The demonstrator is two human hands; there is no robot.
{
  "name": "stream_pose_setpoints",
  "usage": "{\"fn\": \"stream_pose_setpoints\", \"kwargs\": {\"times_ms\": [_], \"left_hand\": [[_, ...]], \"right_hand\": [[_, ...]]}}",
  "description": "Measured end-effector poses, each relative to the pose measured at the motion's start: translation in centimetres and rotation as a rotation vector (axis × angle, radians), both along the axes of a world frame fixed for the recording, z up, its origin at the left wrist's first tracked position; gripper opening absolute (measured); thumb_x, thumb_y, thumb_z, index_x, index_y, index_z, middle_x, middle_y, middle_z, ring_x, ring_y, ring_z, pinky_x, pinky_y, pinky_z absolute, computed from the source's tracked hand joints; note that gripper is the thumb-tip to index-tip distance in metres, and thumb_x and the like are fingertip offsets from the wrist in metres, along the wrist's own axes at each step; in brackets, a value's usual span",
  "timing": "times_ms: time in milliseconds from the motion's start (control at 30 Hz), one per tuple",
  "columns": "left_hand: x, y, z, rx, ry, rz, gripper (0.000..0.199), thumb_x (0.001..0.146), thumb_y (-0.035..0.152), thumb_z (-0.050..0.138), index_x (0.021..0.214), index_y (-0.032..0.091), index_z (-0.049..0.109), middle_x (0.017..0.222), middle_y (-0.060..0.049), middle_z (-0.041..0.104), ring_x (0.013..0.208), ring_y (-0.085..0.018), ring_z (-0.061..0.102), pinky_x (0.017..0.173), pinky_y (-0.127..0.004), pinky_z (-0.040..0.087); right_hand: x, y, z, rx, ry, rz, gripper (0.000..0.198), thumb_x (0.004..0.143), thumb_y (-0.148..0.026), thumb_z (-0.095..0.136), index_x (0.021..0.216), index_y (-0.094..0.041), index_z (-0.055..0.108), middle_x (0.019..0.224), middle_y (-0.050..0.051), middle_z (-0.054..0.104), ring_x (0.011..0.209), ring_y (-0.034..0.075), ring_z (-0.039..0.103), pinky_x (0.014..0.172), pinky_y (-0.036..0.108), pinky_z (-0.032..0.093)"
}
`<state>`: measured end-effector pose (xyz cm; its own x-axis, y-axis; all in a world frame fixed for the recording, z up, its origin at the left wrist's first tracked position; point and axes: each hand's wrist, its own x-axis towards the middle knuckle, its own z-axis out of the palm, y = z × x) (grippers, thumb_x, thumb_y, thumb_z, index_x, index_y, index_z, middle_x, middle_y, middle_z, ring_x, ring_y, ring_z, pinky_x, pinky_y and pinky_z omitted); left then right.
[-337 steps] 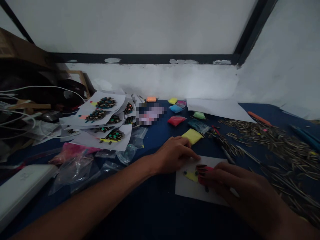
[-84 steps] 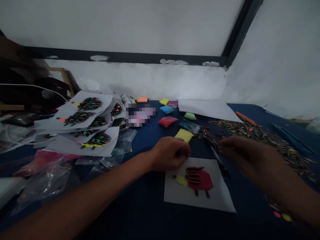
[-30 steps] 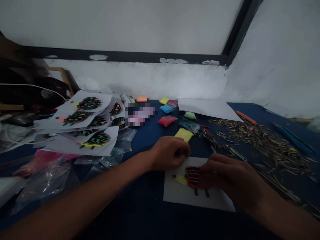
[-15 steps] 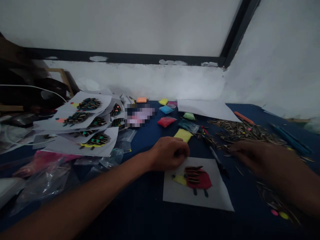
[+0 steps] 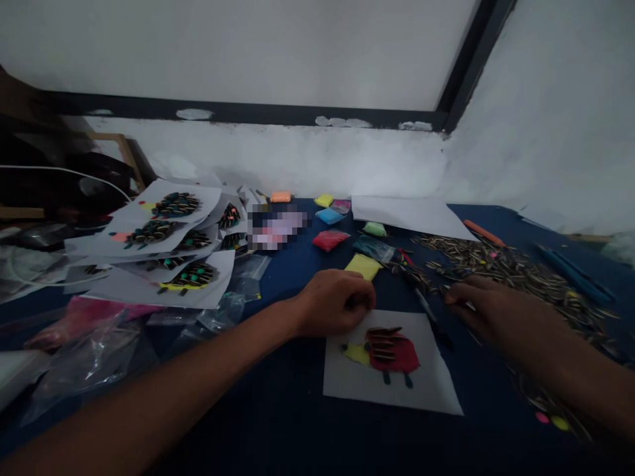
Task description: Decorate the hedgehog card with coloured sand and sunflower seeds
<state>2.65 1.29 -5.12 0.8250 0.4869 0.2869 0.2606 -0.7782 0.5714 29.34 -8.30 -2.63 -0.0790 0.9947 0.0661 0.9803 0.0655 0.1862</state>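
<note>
A sheet of white paper (image 5: 347,387) lies in front of me. On it is a hedgehog picture (image 5: 404,357) with a red body, a yellow head and several striped sunflower seeds stuck on its back. My left hand (image 5: 337,301) rests at the sheet's upper left corner, fingers curled closed; whatever may be inside is hidden. To the right, my right hand (image 5: 489,307) pinches what looks like a sunflower seed (image 5: 446,289) between thumb and fingertips. It hovers by the near left side of a heap of sunflower seeds (image 5: 528,271).
A black pen (image 5: 429,311) lies between the sheet and my right hand. Clay packets in yellow (image 5: 364,266), red (image 5: 331,240) and blue (image 5: 331,216) are farther back. Finished hedgehog sheets (image 5: 143,254) overlap at left, behind plastic bags (image 5: 99,357). A wall (image 5: 278,155) bounds the back.
My right hand has shifted slightly left and toward me at the seed heap, its fingertips now closed in a pinch. My left hand and the hedgehog sheet stay about where they were.
</note>
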Motion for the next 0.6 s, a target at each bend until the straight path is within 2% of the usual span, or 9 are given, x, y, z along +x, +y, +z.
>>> {"fn": "stream_pose_setpoints", "kwargs": {"times_ms": [133,300,467,600], "left_hand": [[0.1,0.1,0.0,0.001,-0.004,0.006,0.019,0.075,0.009,0.055,0.084,0.016,0.07,0.079,-0.001,0.065,0.069,-0.01,0.055,0.065,-0.023,0.037],[0.1,0.1,0.0,0.004,-0.007,-0.001,0.019,0.076,0.01,0.055,0.084,0.016,0.071,0.08,-0.001,0.065,0.07,-0.011,0.056,0.065,-0.023,0.038],[0.1,0.1,0.1,0.003,-0.011,0.003,0.019,0.076,0.009,0.054,0.083,0.016,0.07,0.079,-0.001,0.065,0.069,-0.01,0.055,0.064,-0.023,0.037],[0.1,0.0,0.1,-0.003,-0.009,0.004,0.019,0.075,0.008,0.055,0.083,0.016,0.07,0.079,-0.001,0.065,0.068,-0.01,0.054,0.063,-0.022,0.037]], "right_hand": [[-0.4,-0.1,0.1,0.027,-0.037,-0.007,0.026,0.095,-0.027,0.037,0.084,-0.021,0.06,0.086,0.009,0.065,0.072,0.024,0.067,0.052,0.03,0.039],[-0.8,-0.3,0.9,0.128,0.175,-0.049,0.021,0.092,-0.037,0.038,0.085,-0.024,0.053,0.069,0.003,0.064,0.055,0.021,0.061,0.051,0.03,0.035],[-0.3,-0.3,1.3,0.168,0.295,0.004,0.033,0.089,-0.052,0.043,0.074,-0.026,0.056,0.061,0.0,0.061,0.052,0.02,0.057,0.05,0.03,0.034],[0.3,-0.6,1.2,0.128,0.45,0.018,0.03,0.086,-0.05,0.048,0.084,-0.026,0.067,0.068,0.001,0.068,0.056,0.019,0.061,0.051,0.029,0.043]]}}
